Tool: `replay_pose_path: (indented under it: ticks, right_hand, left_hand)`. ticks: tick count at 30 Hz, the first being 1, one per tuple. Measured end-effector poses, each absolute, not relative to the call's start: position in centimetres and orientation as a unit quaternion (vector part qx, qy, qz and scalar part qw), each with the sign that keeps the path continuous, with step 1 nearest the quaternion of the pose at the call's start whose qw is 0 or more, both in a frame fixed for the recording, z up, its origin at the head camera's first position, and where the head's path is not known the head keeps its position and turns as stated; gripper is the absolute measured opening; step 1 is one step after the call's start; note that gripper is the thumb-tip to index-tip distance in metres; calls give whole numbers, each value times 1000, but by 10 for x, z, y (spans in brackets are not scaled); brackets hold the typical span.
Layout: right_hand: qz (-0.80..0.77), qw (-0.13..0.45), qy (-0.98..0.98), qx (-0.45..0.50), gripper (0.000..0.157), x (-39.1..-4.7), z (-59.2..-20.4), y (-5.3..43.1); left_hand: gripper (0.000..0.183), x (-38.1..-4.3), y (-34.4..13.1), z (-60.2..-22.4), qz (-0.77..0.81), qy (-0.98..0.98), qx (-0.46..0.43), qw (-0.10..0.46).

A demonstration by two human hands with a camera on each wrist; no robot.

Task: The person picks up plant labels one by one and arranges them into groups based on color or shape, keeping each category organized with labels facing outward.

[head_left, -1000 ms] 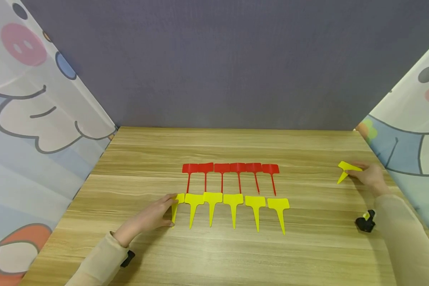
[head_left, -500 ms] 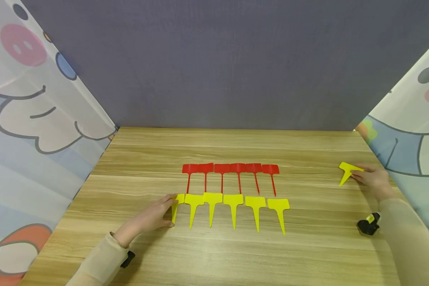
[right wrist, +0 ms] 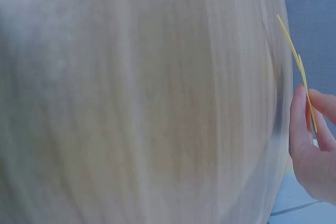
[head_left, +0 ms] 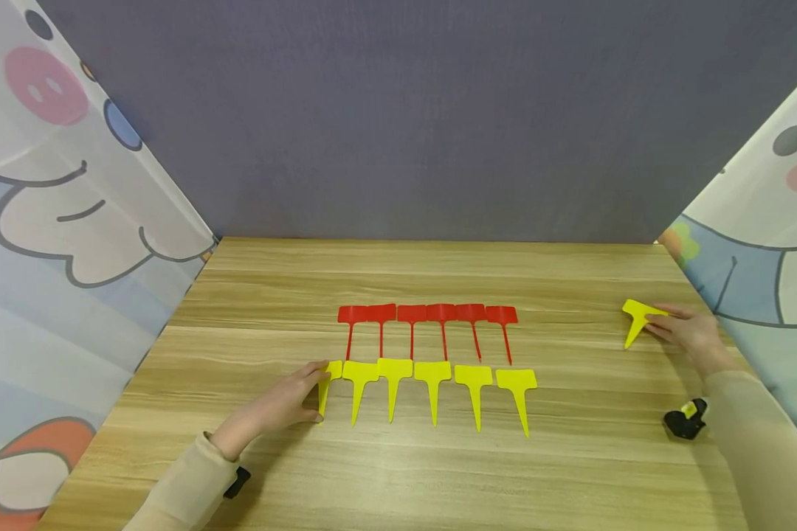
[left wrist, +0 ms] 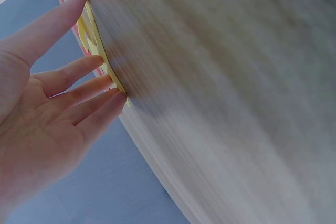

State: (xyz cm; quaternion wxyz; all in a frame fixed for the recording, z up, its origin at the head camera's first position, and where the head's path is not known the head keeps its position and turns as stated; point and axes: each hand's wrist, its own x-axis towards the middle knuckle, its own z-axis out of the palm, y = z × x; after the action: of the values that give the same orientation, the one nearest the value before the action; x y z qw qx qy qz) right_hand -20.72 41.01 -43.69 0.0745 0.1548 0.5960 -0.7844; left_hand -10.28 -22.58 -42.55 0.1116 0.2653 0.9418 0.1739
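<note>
My left hand (head_left: 282, 402) rests on the leftmost yellow T-shaped plant label (head_left: 333, 370) of a row lying on the wooden table. Its thumb is near the label's pointed end and its fingers touch the head, as the left wrist view also shows along the label's edge (left wrist: 97, 35). Away to the right, my right hand (head_left: 694, 335) pinches another yellow plant label (head_left: 637, 316), head up and point toward the near side. In the right wrist view thumb and fingers hold that label (right wrist: 292, 47), seen edge-on.
Behind the yellow row lies a row of several red plant labels (head_left: 412, 314), heads almost touching. Other yellow labels (head_left: 433, 372) continue rightward from my left hand. A grey panel (head_left: 438, 125) stands at the table's back, with printed cloth (head_left: 106, 243) on both sides.
My right hand first drifts slightly right and nearer, then a little back left, with the yellow plant label tilting slightly. My left hand and both rows stay as they were.
</note>
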Motion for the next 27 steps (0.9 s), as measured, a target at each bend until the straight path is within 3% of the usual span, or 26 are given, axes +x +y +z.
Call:
replay_pose_path:
  ticks: [17, 27]
  right_hand:
    - [-766, 146, 621, 79, 23, -209, -429, 393]
    - [-763, 170, 624, 18, 29, -207, -424, 377]
  left_hand:
    - [64, -102, -226, -426, 174, 942, 265, 109]
    - [64, -102, -226, -427, 178, 943, 260, 110]
